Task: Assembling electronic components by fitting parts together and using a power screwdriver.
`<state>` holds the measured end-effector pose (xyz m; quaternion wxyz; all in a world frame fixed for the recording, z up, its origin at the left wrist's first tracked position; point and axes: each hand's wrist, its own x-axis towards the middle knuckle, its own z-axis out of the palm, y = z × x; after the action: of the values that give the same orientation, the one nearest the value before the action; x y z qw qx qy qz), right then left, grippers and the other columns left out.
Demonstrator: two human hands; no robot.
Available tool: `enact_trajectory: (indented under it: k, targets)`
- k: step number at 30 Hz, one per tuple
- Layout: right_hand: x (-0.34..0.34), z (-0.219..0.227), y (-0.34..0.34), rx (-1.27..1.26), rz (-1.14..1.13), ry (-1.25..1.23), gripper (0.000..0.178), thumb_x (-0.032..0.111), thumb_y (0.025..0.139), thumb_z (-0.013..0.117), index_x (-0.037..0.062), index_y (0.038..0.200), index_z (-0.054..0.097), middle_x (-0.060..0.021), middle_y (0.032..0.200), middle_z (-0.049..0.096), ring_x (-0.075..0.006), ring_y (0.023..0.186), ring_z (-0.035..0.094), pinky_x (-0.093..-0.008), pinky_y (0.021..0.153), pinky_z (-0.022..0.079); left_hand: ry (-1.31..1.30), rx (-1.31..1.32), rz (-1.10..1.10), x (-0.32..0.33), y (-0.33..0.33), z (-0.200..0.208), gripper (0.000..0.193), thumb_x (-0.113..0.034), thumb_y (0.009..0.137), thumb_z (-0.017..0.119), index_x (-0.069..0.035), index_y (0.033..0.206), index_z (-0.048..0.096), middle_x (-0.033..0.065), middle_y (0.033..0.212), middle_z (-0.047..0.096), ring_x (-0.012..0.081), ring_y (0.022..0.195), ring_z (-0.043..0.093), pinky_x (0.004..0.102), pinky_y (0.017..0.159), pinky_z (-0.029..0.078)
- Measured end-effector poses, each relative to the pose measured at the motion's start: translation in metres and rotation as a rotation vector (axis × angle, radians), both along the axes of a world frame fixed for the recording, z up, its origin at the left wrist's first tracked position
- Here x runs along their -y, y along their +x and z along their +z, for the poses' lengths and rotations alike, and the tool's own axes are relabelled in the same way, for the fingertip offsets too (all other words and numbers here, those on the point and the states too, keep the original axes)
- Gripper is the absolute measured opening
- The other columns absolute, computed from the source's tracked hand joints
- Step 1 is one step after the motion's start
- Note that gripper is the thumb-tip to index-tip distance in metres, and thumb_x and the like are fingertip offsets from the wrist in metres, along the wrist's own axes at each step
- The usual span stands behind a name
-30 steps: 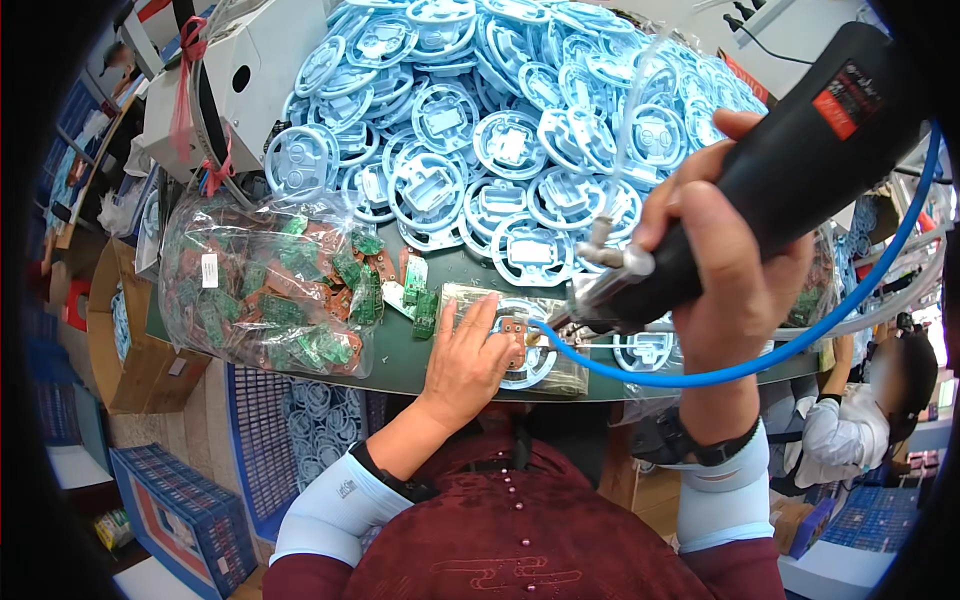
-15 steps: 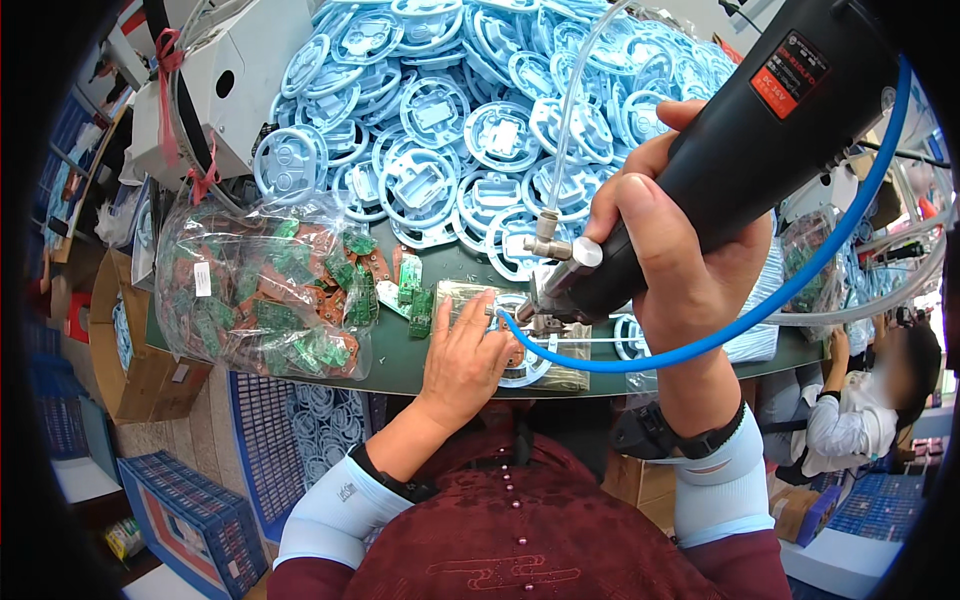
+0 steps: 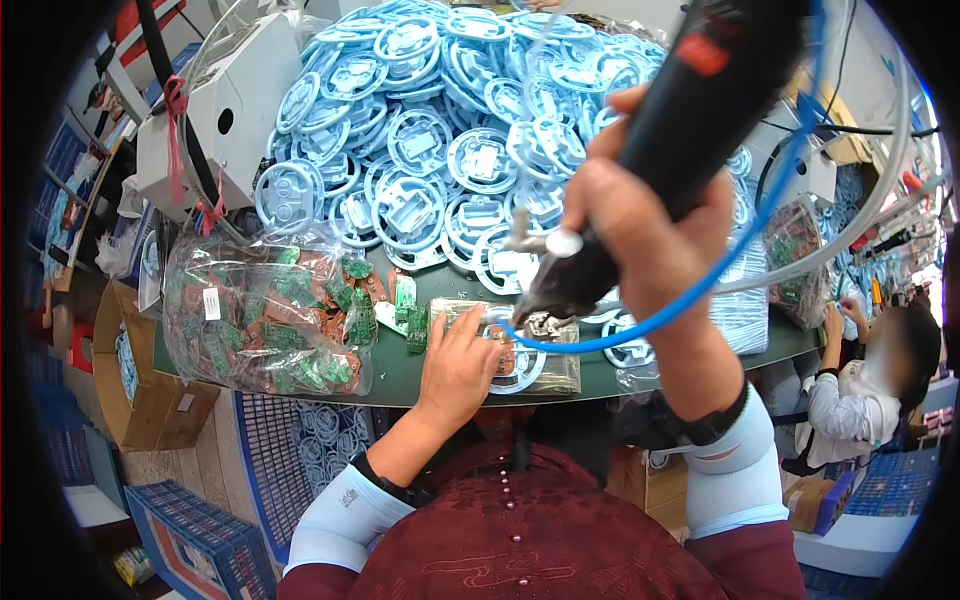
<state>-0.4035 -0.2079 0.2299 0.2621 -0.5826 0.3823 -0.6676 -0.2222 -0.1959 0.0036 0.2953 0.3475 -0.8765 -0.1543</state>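
Since earlier, our driver (image 3: 690, 130) rose; right hand (image 3: 640, 240) wraps it. Left hand (image 3: 458, 365), spread, pins ring (image 3: 515, 362) at surface's (image 3: 400, 365) near edge. Ring may slip if pressure eases.

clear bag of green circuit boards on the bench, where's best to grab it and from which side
Probably the gathered open mouth of the clear bag, at its right end by the spilled boards. Come from above right: the film bunches there, while the bulging body offers little to pinch.

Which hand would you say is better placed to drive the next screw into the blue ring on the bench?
Probably the right hand: it grips the black power screwdriver, tip above the blue ring. The left hand lies flat on that ring, steadying it.
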Motion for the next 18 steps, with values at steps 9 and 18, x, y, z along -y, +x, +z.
enact_trajectory:
  k: [9,18]
  targets:
    - [0.015,-0.012,0.008,-0.09,-0.097,-0.025,0.038,0.002,0.089,0.064,-0.0029,0.123,0.049,-0.0072,0.08,0.06,-0.0148,0.068,0.063,-0.029,0.065,0.05,-0.124,-0.049,-0.087,0.003,0.03,0.041,0.041,-0.024,0.081,0.077,-0.009,0.117,0.063,0.0138,0.134,0.057,0.0314,0.126,0.052,0.0504,0.106,0.035]
    - [0.024,-0.016,0.013,-0.037,-0.072,-0.002,0.037,0.002,0.088,0.064,-0.0029,0.122,0.049,-0.0074,0.08,0.061,-0.0147,0.067,0.063,-0.0294,0.066,0.05,-0.041,0.034,-0.208,-0.01,0.028,0.012,0.046,-0.03,0.074,0.083,-0.013,0.115,0.068,0.0068,0.135,0.059,0.0275,0.131,0.05,0.0556,0.107,0.03]
